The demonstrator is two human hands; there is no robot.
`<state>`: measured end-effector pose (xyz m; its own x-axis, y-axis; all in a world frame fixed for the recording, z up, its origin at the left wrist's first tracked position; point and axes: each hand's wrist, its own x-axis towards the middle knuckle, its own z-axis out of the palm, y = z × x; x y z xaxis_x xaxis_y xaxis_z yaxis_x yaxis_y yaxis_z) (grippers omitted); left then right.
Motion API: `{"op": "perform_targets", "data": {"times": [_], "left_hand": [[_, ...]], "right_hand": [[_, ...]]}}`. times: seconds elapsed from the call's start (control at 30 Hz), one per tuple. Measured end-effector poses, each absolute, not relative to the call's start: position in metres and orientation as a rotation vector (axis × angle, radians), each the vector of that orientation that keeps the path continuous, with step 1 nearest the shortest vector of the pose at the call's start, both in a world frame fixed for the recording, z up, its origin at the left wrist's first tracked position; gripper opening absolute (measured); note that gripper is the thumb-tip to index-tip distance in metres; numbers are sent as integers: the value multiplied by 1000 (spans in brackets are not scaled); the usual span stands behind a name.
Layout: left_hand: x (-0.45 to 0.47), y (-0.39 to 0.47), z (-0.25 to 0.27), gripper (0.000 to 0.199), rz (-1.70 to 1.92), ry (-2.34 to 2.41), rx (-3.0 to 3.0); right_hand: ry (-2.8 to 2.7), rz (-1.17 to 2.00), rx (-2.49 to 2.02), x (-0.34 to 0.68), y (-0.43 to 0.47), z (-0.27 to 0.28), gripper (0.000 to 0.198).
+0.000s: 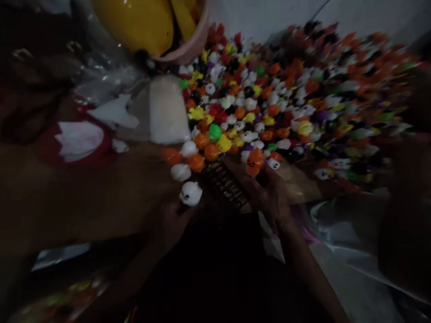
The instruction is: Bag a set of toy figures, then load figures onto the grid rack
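My left hand (173, 220) is closed on a small white figure (191, 194) with dark face markings. To its right, my right hand (271, 188) grips an orange pumpkin figure (255, 162) with a black printed face. Just beyond my left hand lies a small cluster of orange and white pieces, among them a white one (181, 172) and an orange one (196, 163). A dark slatted grid (227, 184) sits between my hands. Past my right hand spreads a large heap of small coloured figures (249, 116). The dim light hides most finger detail.
A pink tub (188, 54) with yellow contents stands at the back. Left of the heap are a white block-like pack (169, 110), crumpled clear plastic (104, 72) and a red round container (81, 141) with white paper. Another person's dark arm (409, 179) shows at right.
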<state>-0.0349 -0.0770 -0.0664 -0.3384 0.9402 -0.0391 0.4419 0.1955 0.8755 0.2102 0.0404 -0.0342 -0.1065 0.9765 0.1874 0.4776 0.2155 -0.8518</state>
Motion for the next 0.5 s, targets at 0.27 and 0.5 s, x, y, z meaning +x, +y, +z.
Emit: {"op": "perform_targets", "data": {"times": [0.27,0.5], "left_hand": [[-49,-99,-71,34,1261,1795,1079],[-58,-113,-91,22,1324,1730,1508]], "right_hand": [[-1717,1135,-1259,144,8,-60,33],[-1649,1137,-1197,105,1,-69,22]]}}
